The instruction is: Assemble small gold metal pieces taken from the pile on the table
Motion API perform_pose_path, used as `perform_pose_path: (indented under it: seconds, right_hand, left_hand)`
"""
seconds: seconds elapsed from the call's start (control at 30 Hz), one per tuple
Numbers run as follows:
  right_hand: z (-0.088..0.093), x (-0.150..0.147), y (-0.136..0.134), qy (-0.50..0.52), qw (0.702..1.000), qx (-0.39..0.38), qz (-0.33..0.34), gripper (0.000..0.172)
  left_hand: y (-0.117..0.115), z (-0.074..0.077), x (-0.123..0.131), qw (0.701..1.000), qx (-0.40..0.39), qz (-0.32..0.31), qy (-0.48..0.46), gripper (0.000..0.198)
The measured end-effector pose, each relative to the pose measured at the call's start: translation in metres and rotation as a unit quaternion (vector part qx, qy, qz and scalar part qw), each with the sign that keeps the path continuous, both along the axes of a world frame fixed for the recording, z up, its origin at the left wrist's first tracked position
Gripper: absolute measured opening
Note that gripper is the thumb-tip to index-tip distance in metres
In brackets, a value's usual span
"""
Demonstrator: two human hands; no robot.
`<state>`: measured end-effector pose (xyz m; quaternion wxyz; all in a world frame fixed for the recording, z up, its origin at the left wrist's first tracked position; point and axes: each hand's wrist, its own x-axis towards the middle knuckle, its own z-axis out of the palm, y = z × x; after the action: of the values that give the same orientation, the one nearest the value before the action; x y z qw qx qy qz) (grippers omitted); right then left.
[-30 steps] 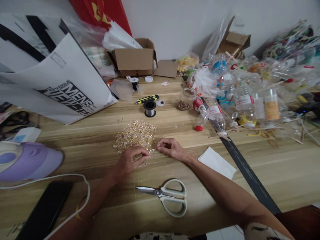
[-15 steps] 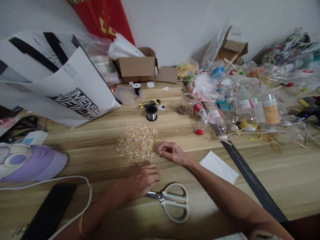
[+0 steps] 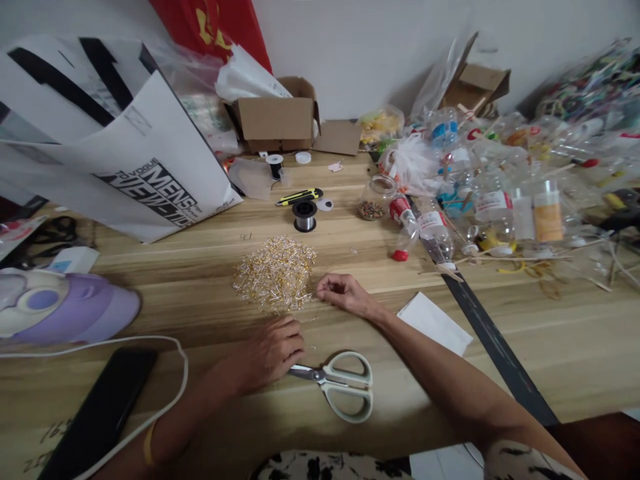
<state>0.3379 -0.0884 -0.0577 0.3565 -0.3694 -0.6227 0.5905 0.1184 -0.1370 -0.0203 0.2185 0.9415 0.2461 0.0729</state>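
A loose pile of small gold and clear beaded pins or wires (image 3: 275, 273) lies on the wooden table. At its right edge is my right hand (image 3: 345, 293), thumb and forefinger pinched; anything between the tips is too small to make out. Just below the pile my left hand (image 3: 277, 350) rests back up, its fingers curled down and together, with the fingertips hidden. Beside the left hand lie scissors (image 3: 347, 387) with pale green handles, blades pointing left and partly behind the fingers. A few tiny pieces (image 3: 311, 347) are scattered between the two hands.
Behind the pile sit a wire spool (image 3: 305, 217) and a yellow-black cutter (image 3: 299, 197). Plastic bottles (image 3: 434, 233) and a jar of beads (image 3: 373, 207) crowd the right. A phone (image 3: 100, 407), white cable (image 3: 183, 373) and large white bag (image 3: 150, 160) occupy the left.
My left hand has drawn slightly left, away from my right hand. The right hand keeps its pinch by the pile. The view has tipped down a little, showing patterned cloth at the bottom.
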Motion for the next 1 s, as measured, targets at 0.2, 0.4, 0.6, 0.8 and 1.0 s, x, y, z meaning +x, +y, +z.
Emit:
perform_pose_path:
  seconds: [0.2,0.4,0.6,0.8,1.0]
  right_hand:
    - [0.001,-0.001,0.0,-0.005,1.0,0.002,-0.003,0.023]
    - [-0.001,-0.001,0.0,-0.012,1.0,-0.006,-0.013,0.023]
    - [-0.001,-0.001,0.001,-0.011,1.0,-0.018,-0.016,0.026]
    - [-0.001,-0.001,0.0,-0.013,1.0,-0.017,-0.011,0.027]
    - [0.0,-0.002,0.0,-0.014,1.0,-0.027,-0.009,0.027]
  left_hand:
    - [0.023,-0.004,0.0,0.995,0.029,0.086,-0.038,0.019]
    - [0.05,-0.007,0.007,0.976,0.061,0.183,-0.102,0.01]
    - [0.059,-0.016,0.01,0.975,0.063,0.186,-0.107,0.008]
    - [0.061,-0.023,0.008,0.975,0.071,0.181,-0.11,0.01]
    - [0.061,-0.029,0.007,0.974,0.073,0.177,-0.124,0.011]
